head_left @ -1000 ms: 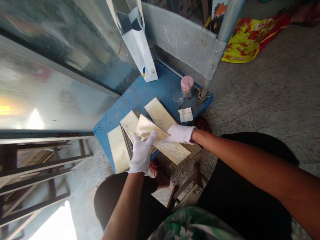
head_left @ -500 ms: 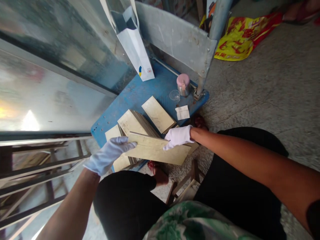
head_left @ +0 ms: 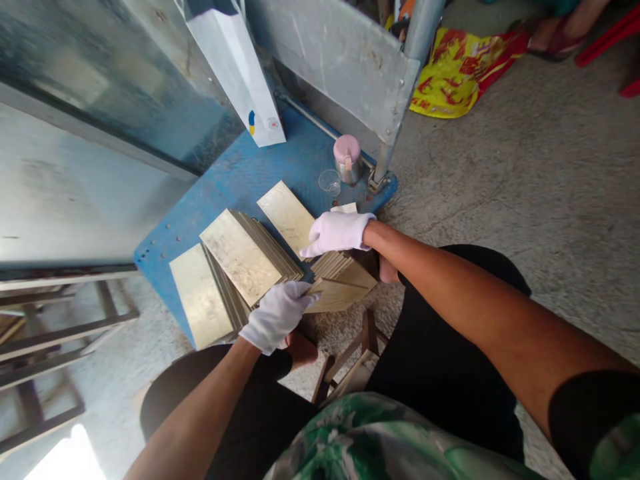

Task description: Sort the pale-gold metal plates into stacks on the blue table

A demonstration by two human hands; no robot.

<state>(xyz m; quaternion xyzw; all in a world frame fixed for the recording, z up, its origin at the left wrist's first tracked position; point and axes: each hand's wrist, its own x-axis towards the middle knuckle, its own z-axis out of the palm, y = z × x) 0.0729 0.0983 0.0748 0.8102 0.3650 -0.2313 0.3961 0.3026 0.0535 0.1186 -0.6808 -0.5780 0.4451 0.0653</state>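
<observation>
My left hand (head_left: 280, 317), in a white glove, grips one end of a thin pale rectangular panel (head_left: 335, 295) between thumb and fingers. That panel is at the near end of a right-hand stack of like panels (head_left: 333, 267), and I cannot tell whether it touches them. My gloved right hand (head_left: 340, 231) is above this stack, fingers apart, its fingertips at the near end of another flat panel (head_left: 285, 210); contact is unclear. To the left lie a leaning middle stack (head_left: 243, 253) and a left stack (head_left: 200, 293).
The blue platform cart (head_left: 220, 180) carries a white paper bag (head_left: 240, 73), a pink-lidded jar (head_left: 347, 160), a clear cup (head_left: 330, 182) and a partly hidden white paper (head_left: 345, 208). A yellow-red sack (head_left: 450, 73) lies beyond, near another person's foot (head_left: 555, 37). A wooden stool (head_left: 357, 360) stands between my knees.
My right hand has let go of the held panel and moved up toward the flat panel. My left hand has brought its panel right, against or near the right-hand stack. The view has shifted.
</observation>
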